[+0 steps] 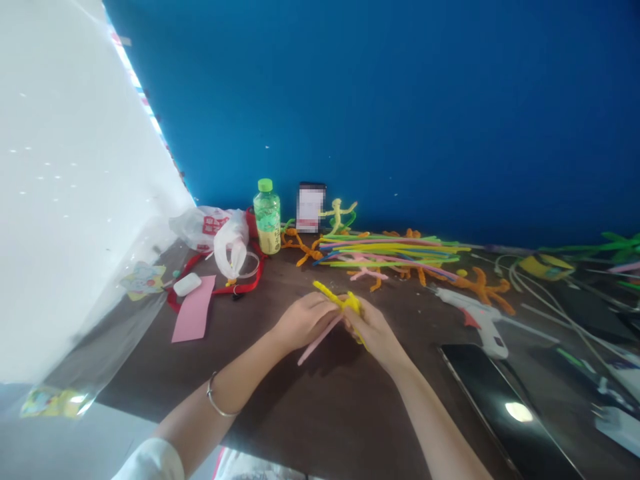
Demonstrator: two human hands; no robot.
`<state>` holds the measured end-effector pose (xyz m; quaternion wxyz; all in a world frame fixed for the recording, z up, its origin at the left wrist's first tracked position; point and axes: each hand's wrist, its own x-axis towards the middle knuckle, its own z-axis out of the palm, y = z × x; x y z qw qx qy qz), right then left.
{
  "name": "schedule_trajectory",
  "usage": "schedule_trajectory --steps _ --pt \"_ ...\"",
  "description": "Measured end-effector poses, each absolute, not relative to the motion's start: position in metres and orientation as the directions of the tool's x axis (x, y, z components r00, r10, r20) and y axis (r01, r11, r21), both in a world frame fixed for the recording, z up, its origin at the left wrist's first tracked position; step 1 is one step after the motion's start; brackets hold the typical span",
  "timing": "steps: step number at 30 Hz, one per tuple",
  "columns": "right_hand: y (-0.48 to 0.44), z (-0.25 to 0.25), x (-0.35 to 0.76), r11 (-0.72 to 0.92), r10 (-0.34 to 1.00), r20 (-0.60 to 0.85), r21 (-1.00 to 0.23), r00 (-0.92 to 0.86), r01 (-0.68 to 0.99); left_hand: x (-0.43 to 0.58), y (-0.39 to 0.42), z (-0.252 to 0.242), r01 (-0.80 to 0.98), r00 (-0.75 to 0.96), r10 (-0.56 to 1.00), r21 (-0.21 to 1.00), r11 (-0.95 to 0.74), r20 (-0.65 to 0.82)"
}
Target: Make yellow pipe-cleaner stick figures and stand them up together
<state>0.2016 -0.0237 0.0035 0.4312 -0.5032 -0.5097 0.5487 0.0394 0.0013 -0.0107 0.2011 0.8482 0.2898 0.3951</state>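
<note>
My left hand (pixel 306 320) and my right hand (pixel 379 332) meet over the middle of the dark table. Fingers of the right hand are closed around a yellow pipe-cleaner figure (pixel 353 304); one of its limbs sticks out to the upper left, past my left fingers. A pink pipe cleaner (pixel 318 343) slants down to the left from beneath the left hand, whose fingers are closed on it close to the yellow figure. Where pink and yellow meet is hidden by my fingers.
Behind my hands lie a bundle of colored pipe cleaners (pixel 395 251) and several orange figures. A hot glue gun (pixel 477 317) and a black phone (pixel 505 407) are on the right. On the left are a green-capped bottle (pixel 268 217), plastic bag (pixel 210 227) and pink paper (pixel 195 313).
</note>
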Motion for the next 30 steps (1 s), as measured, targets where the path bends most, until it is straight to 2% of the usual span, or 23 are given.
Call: schedule_trajectory --steps 3,5,9,14,17,21,24,26,28,30 --pt "-0.025 0.006 0.201 -0.083 0.988 -0.092 -0.994 -0.126 0.075 0.038 0.000 -0.012 0.422 0.461 0.660 0.508 -0.751 0.593" --pt "-0.025 0.007 0.200 -0.083 0.986 -0.096 -0.991 -0.134 0.100 0.038 -0.001 -0.012 0.437 0.483 0.630 0.456 -0.775 0.608" --pt "-0.026 0.007 0.199 -0.108 0.982 -0.122 -0.989 -0.141 0.100 0.036 0.003 -0.011 0.374 0.576 0.564 0.423 -0.825 0.592" --pt "-0.025 0.002 0.198 -0.119 0.979 -0.132 -0.989 -0.158 0.089 0.034 0.007 -0.010 0.307 0.598 0.523 0.429 -0.849 0.607" --pt "-0.024 0.001 0.198 -0.093 0.983 -0.099 -0.995 -0.153 0.043 0.036 0.006 -0.010 0.337 0.502 0.582 0.476 -0.813 0.639" --pt "-0.023 -0.001 0.199 -0.084 0.995 -0.083 -0.996 -0.049 -0.031 0.038 0.002 -0.010 0.404 0.306 0.696 0.573 -0.713 0.650" --pt "-0.023 -0.003 0.200 -0.089 0.996 -0.089 -0.996 -0.010 -0.026 0.038 0.001 -0.008 0.377 0.327 0.773 0.675 -0.634 0.544" --pt "-0.023 -0.002 0.200 -0.088 0.996 -0.088 -0.996 -0.010 -0.013 0.037 0.002 -0.002 0.321 0.377 0.844 0.800 -0.506 0.382" --pt "-0.024 -0.001 0.200 -0.085 0.996 -0.085 -0.996 -0.023 0.009 0.038 0.002 0.004 0.194 0.508 0.852 0.946 -0.259 0.129" --pt "-0.025 0.003 0.200 -0.078 0.996 -0.080 -0.996 -0.045 0.035 0.040 0.003 0.008 0.063 0.637 0.768 0.997 0.037 -0.069"
